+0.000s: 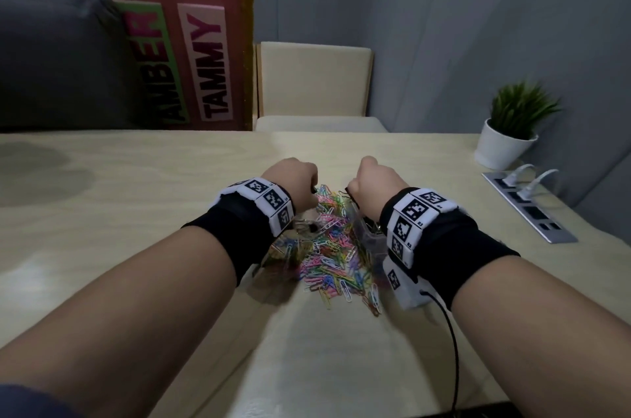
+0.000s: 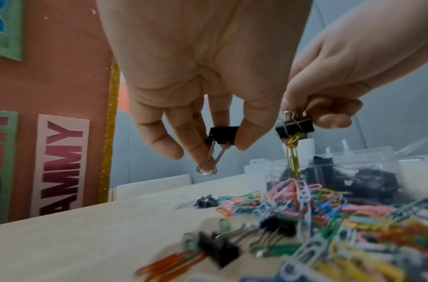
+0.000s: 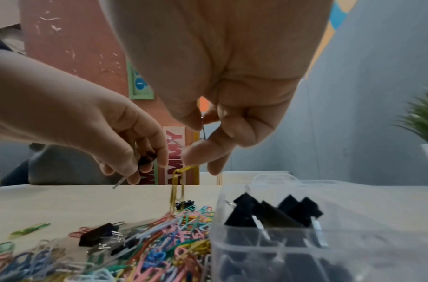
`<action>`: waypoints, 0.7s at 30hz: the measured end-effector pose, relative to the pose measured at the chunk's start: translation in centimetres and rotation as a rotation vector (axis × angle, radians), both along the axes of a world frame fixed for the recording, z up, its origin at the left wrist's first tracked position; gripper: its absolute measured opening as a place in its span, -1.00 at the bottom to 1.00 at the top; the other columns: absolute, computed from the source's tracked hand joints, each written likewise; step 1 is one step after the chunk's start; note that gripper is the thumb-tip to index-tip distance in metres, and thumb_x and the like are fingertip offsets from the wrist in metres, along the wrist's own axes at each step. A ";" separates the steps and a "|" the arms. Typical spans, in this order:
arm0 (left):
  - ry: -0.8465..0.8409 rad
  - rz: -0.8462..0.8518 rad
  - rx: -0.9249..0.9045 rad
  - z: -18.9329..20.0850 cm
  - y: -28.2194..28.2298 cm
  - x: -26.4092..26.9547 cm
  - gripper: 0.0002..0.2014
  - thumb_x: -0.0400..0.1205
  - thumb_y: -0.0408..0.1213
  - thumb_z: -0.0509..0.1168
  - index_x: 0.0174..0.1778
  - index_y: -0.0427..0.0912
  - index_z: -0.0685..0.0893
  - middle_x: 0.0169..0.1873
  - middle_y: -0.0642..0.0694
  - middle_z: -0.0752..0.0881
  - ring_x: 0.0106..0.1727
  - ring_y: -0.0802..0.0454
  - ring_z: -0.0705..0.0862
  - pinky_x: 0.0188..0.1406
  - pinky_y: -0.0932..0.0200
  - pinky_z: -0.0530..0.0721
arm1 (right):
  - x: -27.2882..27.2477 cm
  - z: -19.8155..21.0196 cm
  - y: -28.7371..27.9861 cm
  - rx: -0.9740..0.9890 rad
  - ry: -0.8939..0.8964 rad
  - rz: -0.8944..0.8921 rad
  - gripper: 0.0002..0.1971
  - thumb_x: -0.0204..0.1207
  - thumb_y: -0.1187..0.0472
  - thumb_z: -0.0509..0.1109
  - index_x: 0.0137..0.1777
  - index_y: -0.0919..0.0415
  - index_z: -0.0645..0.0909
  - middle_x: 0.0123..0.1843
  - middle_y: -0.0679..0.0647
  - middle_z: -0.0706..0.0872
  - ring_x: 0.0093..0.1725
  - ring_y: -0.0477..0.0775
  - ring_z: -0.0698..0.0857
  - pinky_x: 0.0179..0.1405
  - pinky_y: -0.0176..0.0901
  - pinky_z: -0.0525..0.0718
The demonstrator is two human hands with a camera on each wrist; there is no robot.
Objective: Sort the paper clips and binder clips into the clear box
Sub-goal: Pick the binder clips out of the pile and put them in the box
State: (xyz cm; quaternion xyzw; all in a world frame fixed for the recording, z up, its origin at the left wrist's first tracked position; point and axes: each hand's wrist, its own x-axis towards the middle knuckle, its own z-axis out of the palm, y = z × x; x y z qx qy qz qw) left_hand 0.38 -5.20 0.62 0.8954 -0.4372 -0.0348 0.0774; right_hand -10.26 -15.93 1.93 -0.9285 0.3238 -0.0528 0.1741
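Note:
My left hand [image 1: 296, 183] [image 2: 223, 138] pinches a black binder clip [image 2: 223, 134] above the pile, its wire handles hanging down. My right hand [image 1: 372, 183] [image 3: 196, 152] pinches another black binder clip [image 2: 294, 126], and a yellow paper clip [image 3: 177, 188] dangles from it into the heap. A heap of coloured paper clips [image 1: 333, 247] [image 3: 159, 246] lies on the table between my wrists, with loose black binder clips [image 2: 220, 248] [image 3: 98, 233] mixed in. The clear box [image 3: 304, 238] [image 1: 367, 233] stands to the right of the heap, under my right wrist, with several black binder clips [image 3: 275, 211] inside.
A light wooden table [image 1: 153, 212] holds everything. A small potted plant [image 1: 512, 130] and a grey power strip [image 1: 527, 206] sit at the far right. A cream chair [image 1: 314, 86] stands beyond the table. A black cable [image 1: 450, 342] hangs from my right wrist band.

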 end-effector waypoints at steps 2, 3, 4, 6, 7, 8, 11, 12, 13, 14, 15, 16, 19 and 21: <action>-0.013 -0.009 -0.015 0.1 -0.9 -0.7 -0.72 0.58 -0.17 0.38 0.17 -0.16 0.66 0.08 -0.19 0.68 0.08 -0.15 0.67 -0.02 0.08 0.64 | -0.5 -0.1 -0.4 0.021 0.008 -0.009 -0.84 0.62 0.26 0.17 0.11 0.34 0.42 -0.23 0.17 0.60 -0.30 0.17 0.58 -0.39 -0.10 0.49; -0.018 -0.007 -0.024 0.2 -1.4 -1.0 -0.74 0.57 -0.18 0.39 0.14 -0.17 0.66 0.06 -0.19 0.68 0.07 -0.15 0.67 0.01 0.06 0.66 | -0.8 -0.1 -0.6 0.025 0.016 0.000 -0.81 0.62 0.23 0.19 0.13 0.34 0.45 -0.14 0.20 0.64 -0.22 0.20 0.60 -0.27 -0.08 0.54; -0.021 -0.008 -0.036 0.3 -1.8 -1.3 -0.76 0.56 -0.22 0.38 0.12 -0.18 0.67 0.05 -0.20 0.68 0.07 -0.16 0.67 0.03 0.04 0.67 | -1.1 -0.2 -0.7 0.020 0.023 0.017 -0.79 0.61 0.21 0.21 0.13 0.34 0.48 -0.08 0.23 0.67 -0.16 0.21 0.60 -0.19 -0.05 0.56; -0.033 -0.016 -0.043 0.3 -2.4 -1.7 -0.81 0.57 -0.32 0.35 0.10 -0.18 0.68 0.05 -0.19 0.71 0.08 -0.15 0.68 0.04 0.03 0.69 | -1.6 -0.4 -0.7 0.007 0.031 0.061 -0.79 0.62 0.21 0.22 0.13 0.34 0.50 -0.02 0.25 0.68 -0.12 0.22 0.59 -0.11 -0.01 0.58; -0.038 -0.019 -0.040 0.3 -2.5 -1.8 -0.81 0.58 -0.35 0.33 0.10 -0.18 0.69 0.05 -0.17 0.74 0.09 -0.15 0.69 0.06 0.03 0.70 | -1.8 -0.5 -0.6 -0.002 0.032 0.086 -0.80 0.62 0.21 0.22 0.13 0.33 0.50 -0.01 0.25 0.69 -0.11 0.22 0.59 -0.08 0.00 0.59; -0.043 -0.019 -0.040 0.3 -2.6 -1.9 -0.82 0.60 -0.37 0.32 0.10 -0.18 0.70 0.05 -0.15 0.76 0.11 -0.14 0.70 0.07 0.04 0.71 | -2.0 -0.6 -0.5 -0.009 0.034 0.107 -0.82 0.61 0.21 0.22 0.10 0.32 0.49 0.00 0.25 0.69 -0.09 0.22 0.60 -0.06 0.01 0.59; -0.060 -0.021 -0.043 0.5 -2.7 -2.1 -0.85 0.60 -0.35 0.32 0.05 -0.14 0.72 0.02 -0.11 0.78 0.09 -0.11 0.72 -0.02 0.11 0.67 | -2.6 -0.6 -0.4 -0.017 0.049 0.140 -0.89 0.61 0.20 0.25 -0.01 0.24 0.44 -0.01 0.21 0.67 -0.07 0.21 0.60 -0.09 -0.03 0.56; -0.066 -0.020 -0.038 0.5 -2.7 -2.2 -0.86 0.60 -0.34 0.33 0.03 -0.14 0.73 0.01 -0.11 0.79 0.09 -0.11 0.72 -0.03 0.12 0.65 | -2.8 -0.5 -0.4 -0.015 0.064 0.145 -0.89 0.61 0.19 0.27 -0.04 0.22 0.43 -0.03 0.18 0.65 -0.08 0.19 0.58 -0.12 -0.08 0.53; -0.071 -0.015 -0.035 0.6 -2.7 -2.3 -0.87 0.60 -0.33 0.34 0.02 -0.13 0.74 0.00 -0.11 0.79 0.08 -0.12 0.72 -0.04 0.12 0.65 | -3.0 -0.4 -0.4 -0.015 0.074 0.152 -0.88 0.60 0.18 0.29 -0.07 0.20 0.43 -0.05 0.15 0.62 -0.09 0.18 0.56 -0.14 -0.10 0.49; -0.074 -0.008 -0.036 0.7 -2.7 -2.3 -0.87 0.60 -0.32 0.34 0.02 -0.13 0.74 0.01 -0.11 0.79 0.09 -0.11 0.72 -0.03 0.12 0.65 | -3.2 -0.3 -0.3 -0.020 0.075 0.163 -0.87 0.60 0.17 0.32 -0.11 0.17 0.43 -0.07 0.13 0.61 -0.09 0.16 0.55 -0.15 -0.12 0.47; -0.078 -0.001 -0.039 0.7 -2.7 -2.4 -0.87 0.60 -0.31 0.34 0.02 -0.12 0.74 0.02 -0.11 0.79 0.09 -0.11 0.72 0.00 0.12 0.65 | -3.4 -0.2 -0.3 -0.031 0.071 0.180 -0.84 0.58 0.17 0.35 -0.17 0.15 0.44 -0.06 0.11 0.61 -0.09 0.15 0.56 -0.15 -0.13 0.48; -0.085 0.004 -0.043 0.8 -2.7 -2.4 -0.86 0.60 -0.30 0.34 0.03 -0.12 0.75 0.04 -0.12 0.77 0.10 -0.11 0.71 0.04 0.11 0.66 | -3.6 -0.1 -0.3 -0.046 0.063 0.201 -0.82 0.57 0.16 0.38 -0.21 0.13 0.46 -0.06 0.10 0.63 -0.07 0.15 0.59 -0.13 -0.12 0.51; -0.094 0.030 -0.055 0.9 -2.8 -2.3 -0.83 0.61 -0.31 0.34 0.07 -0.12 0.75 0.10 -0.18 0.70 0.13 -0.14 0.68 0.14 0.06 0.65 | -4.0 0.1 0.0 -0.082 0.030 0.255 -0.86 0.50 0.18 0.48 -0.17 0.12 0.55 -0.05 0.05 0.59 -0.05 0.13 0.65 -0.05 -0.09 0.62; -0.087 0.044 -0.064 1.0 -2.8 -2.1 -0.85 0.61 -0.31 0.33 0.06 -0.14 0.75 0.06 -0.17 0.75 0.11 -0.14 0.69 0.08 0.05 0.68 | -4.1 -0.1 -0.1 -0.086 0.003 0.253 -0.85 0.47 0.18 0.50 -0.13 0.10 0.55 -0.04 0.03 0.56 -0.04 0.13 0.65 -0.04 -0.07 0.64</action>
